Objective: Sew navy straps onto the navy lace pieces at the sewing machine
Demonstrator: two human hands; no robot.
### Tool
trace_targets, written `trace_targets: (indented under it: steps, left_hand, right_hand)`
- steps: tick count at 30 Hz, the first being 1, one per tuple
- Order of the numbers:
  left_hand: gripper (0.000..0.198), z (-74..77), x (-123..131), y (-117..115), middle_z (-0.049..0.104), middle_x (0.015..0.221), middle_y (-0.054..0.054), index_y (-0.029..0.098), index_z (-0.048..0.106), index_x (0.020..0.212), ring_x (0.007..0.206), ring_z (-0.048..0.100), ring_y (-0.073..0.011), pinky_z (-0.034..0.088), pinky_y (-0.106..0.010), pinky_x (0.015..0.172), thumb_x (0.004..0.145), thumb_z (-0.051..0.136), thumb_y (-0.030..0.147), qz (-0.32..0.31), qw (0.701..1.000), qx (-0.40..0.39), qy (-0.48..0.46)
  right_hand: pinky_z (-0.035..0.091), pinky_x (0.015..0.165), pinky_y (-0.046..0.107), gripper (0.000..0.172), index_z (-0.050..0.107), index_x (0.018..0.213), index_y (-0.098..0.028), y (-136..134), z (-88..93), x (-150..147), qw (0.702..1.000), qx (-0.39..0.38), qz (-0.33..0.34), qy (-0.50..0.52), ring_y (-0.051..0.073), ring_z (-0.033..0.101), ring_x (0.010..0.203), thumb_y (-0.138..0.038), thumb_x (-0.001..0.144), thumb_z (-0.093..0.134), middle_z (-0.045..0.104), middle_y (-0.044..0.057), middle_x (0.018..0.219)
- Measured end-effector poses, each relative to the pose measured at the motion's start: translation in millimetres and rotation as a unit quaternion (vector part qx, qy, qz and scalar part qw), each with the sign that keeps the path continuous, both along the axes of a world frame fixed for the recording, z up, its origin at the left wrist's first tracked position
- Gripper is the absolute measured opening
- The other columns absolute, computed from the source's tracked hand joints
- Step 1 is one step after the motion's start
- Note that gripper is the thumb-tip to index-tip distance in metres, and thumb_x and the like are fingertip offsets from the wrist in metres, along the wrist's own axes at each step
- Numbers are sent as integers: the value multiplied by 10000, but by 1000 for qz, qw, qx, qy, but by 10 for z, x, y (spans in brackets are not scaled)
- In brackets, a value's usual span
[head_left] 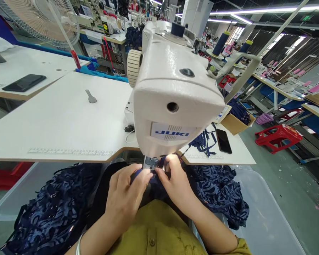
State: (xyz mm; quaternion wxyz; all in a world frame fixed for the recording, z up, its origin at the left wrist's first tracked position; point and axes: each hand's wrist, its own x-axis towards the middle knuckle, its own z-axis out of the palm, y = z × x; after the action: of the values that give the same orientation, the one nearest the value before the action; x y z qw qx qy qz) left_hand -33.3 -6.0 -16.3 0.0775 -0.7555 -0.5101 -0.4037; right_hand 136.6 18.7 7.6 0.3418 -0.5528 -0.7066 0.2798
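Observation:
A white JUKI sewing machine (175, 88) stands straight in front of me, its head hiding most of the needle area. Under it, at the small metal sewing bed (151, 163), both hands work close together. My left hand (127, 187) pinches dark blue fabric (154, 178) between thumb and fingers on the left of the bed. My right hand (175, 180) is closed on the same fabric at the right, its fingertips lit by the machine lamp. Most of the fabric between the hands is hidden.
Patterned navy garments fill bins at left (55, 209) and right (220, 194). The white table (63, 117) bears a flat grey metal piece (91, 96). Navy straps (203, 141) and a phone (223, 141) lie right of the machine. A fan (42, 17) stands at the back left.

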Motion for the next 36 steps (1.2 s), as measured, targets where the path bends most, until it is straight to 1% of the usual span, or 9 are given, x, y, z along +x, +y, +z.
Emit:
trace_targets:
  steps: [2, 5, 8, 12, 15, 21, 27, 30, 36]
  left_hand:
    - [313, -19, -44, 3, 661, 1098, -75, 218, 576, 1196, 1058, 600, -190, 402, -351, 1004, 908, 481, 141, -86, 993, 47, 70]
    - [365, -51, -62, 12, 674, 1157, -47, 183, 546, 1258, 1136, 584, -169, 314, -334, 1089, 919, 440, 98, -188, 970, 48, 143]
    - [355, -105, -54, 41, 665, 1198, -40, 191, 549, 1263, 1178, 563, -177, 278, -339, 1081, 943, 413, 118, -170, 974, 29, 150]
    - [388, -171, -70, 89, 673, 1189, -29, 264, 518, 1299, 1158, 581, -168, 334, -310, 959, 963, 360, 152, -153, 979, -2, 138]
    - [441, -180, -89, 100, 679, 1176, -12, 301, 487, 1327, 1143, 590, -152, 363, -270, 877, 951, 339, 126, -155, 976, -27, 149]
    - [515, -212, -109, 112, 665, 1204, 2, 313, 449, 1356, 1166, 571, -141, 360, -268, 904, 933, 287, 67, -159, 975, -44, 145]
    - [507, -232, -148, 182, 664, 1206, -6, 280, 413, 1381, 1191, 552, -129, 365, -254, 876, 941, 284, 65, -196, 966, -8, 170]
    - [563, -173, -156, 185, 625, 1270, -13, 279, 373, 1406, 1225, 525, -133, 344, -271, 937, 916, 293, 15, -193, 965, -44, 172]
    - [521, -130, -162, 184, 596, 1308, -12, 274, 392, 1396, 1248, 501, -145, 331, -285, 955, 927, 330, 56, -211, 962, -50, 166]
  right_hand:
    - [437, 679, 278, 167, 458, 988, -224, 43, -32, 4, 997, -31, -20, 66, 142, 513, 733, -251, 851, 549, 503, 11, 917]
    - [424, 640, 254, 212, 425, 948, -222, 116, -80, 10, 982, -100, -14, 157, 116, 457, 652, -247, 809, 583, 448, -31, 810]
    - [402, 613, 234, 191, 420, 888, -225, 178, -116, 42, 963, -150, 10, 223, 103, 425, 624, -288, 818, 585, 423, -51, 765]
    - [383, 623, 235, 178, 472, 841, -213, 214, -137, 125, 960, -147, 24, 239, 111, 432, 646, -378, 907, 470, 448, -42, 731]
    - [372, 613, 237, 214, 482, 814, -212, 210, -133, 172, 967, -131, 19, 218, 115, 426, 632, -397, 919, 457, 464, -44, 696]
    - [378, 611, 231, 187, 486, 793, -211, 160, -60, 221, 977, -125, 31, 169, 115, 438, 655, -366, 890, 522, 463, -37, 720]
    - [359, 609, 230, 197, 472, 703, -202, 137, 74, 220, 992, -76, 57, 83, 111, 454, 677, -271, 866, 557, 473, -33, 728]
    - [356, 609, 236, 193, 442, 702, -205, 152, 58, 180, 993, -73, 44, 82, 112, 448, 666, -256, 863, 537, 460, -38, 716]
    - [367, 577, 238, 167, 417, 769, -218, 220, -134, 107, 981, -101, -24, 162, 109, 408, 596, -317, 862, 514, 410, -61, 661]
